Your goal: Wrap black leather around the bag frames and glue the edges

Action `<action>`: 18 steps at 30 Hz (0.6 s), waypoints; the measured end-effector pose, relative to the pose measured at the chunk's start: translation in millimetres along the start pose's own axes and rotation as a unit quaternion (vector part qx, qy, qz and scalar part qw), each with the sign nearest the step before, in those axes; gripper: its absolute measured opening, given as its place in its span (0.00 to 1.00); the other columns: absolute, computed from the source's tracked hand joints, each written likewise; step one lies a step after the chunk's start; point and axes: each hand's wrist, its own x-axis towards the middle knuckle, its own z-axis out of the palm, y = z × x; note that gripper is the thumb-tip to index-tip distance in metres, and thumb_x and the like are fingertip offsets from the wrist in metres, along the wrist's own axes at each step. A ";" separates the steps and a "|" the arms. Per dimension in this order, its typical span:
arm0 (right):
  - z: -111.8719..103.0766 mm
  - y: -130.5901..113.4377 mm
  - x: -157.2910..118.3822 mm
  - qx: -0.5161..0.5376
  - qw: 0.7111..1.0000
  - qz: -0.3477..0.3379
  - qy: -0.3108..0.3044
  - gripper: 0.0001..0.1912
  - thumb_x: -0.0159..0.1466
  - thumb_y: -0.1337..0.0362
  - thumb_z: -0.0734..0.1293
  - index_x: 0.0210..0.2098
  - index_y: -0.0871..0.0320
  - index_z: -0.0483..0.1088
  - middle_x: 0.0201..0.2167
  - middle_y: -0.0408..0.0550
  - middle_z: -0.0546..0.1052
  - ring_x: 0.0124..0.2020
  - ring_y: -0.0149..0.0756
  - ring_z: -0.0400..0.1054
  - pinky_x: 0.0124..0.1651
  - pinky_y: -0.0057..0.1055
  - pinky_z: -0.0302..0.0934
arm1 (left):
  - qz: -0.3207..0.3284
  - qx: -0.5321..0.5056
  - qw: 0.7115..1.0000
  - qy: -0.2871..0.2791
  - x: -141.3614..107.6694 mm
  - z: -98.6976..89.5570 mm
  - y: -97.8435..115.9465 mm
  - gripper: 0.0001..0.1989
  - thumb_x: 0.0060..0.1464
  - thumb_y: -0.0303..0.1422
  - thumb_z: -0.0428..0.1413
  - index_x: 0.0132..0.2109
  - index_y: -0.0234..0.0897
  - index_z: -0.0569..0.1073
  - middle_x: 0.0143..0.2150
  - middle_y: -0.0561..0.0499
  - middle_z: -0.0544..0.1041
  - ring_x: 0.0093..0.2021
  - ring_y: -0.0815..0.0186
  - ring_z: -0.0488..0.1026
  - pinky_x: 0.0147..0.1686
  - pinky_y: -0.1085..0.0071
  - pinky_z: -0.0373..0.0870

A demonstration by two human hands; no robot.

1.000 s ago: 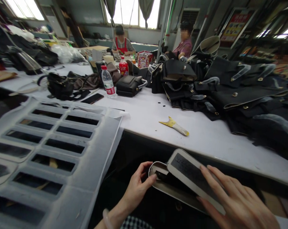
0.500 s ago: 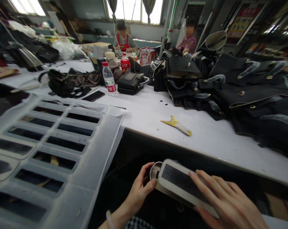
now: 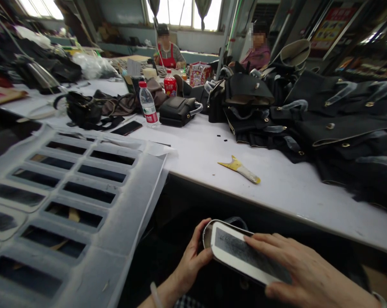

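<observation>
My left hand (image 3: 193,256) grips the rounded left end of a dark bag body (image 3: 208,235) with a pale rim, thumb below and fingers above. Across the bag's opening lies an oblong white-edged panel with a dark grey centre (image 3: 234,248). My right hand (image 3: 292,265) holds that panel, its fingers over the top face and the thumb at the lower edge. Both are held over my lap, below the table's front edge. A clear handle loop shows behind the bag.
A yellow-and-white forked tool (image 3: 240,170) lies on the white table (image 3: 193,149). Black bags (image 3: 350,128) are heaped at right. A slotted translucent tray (image 3: 116,231) stands at left. A water bottle (image 3: 147,107) and phone (image 3: 127,128) lie beyond. Two people sit across the table.
The panel has moved down and tilted, now resting closer against the bag's rim. My right hand has shifted with it, and its wrist has come into view.
</observation>
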 end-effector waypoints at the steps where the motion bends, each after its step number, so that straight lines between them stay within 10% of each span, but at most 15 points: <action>1: 6.2 0.8 -1.6 -0.020 1.000 0.013 0.011 0.38 0.54 0.60 0.74 0.63 0.40 0.63 0.58 0.42 0.73 0.52 0.47 0.73 0.50 0.43 0.73 | 0.002 -0.003 1.000 -0.003 0.2 0.2 -0.1 0.34 0.55 0.42 0.60 0.65 0.45 0.59 0.66 0.47 0.66 0.66 0.51 0.60 0.65 0.57 0.55; 8: 38.6 2.6 -13.2 -0.102 0.993 0.027 0.051 0.49 0.52 0.60 0.77 0.67 0.36 0.52 0.62 0.37 0.68 0.54 0.49 0.71 0.51 0.50 0.73 | -0.003 -0.025 0.999 -0.029 0.2 -1.8 2.7 0.40 0.50 0.43 0.64 0.66 0.45 0.57 0.66 0.46 0.65 0.66 0.48 0.59 0.66 0.53 0.51; 18: 31.2 10.6 -9.1 -0.030 0.998 0.045 -0.021 0.53 0.49 0.50 0.78 0.67 0.31 0.50 0.64 0.41 0.67 0.58 0.58 0.66 0.55 0.59 0.68 | -0.024 -0.080 0.996 -0.032 10.0 -9.6 -6.3 0.37 0.53 0.51 0.60 0.65 0.43 0.61 0.62 0.43 0.69 0.63 0.44 0.62 0.61 0.52 0.56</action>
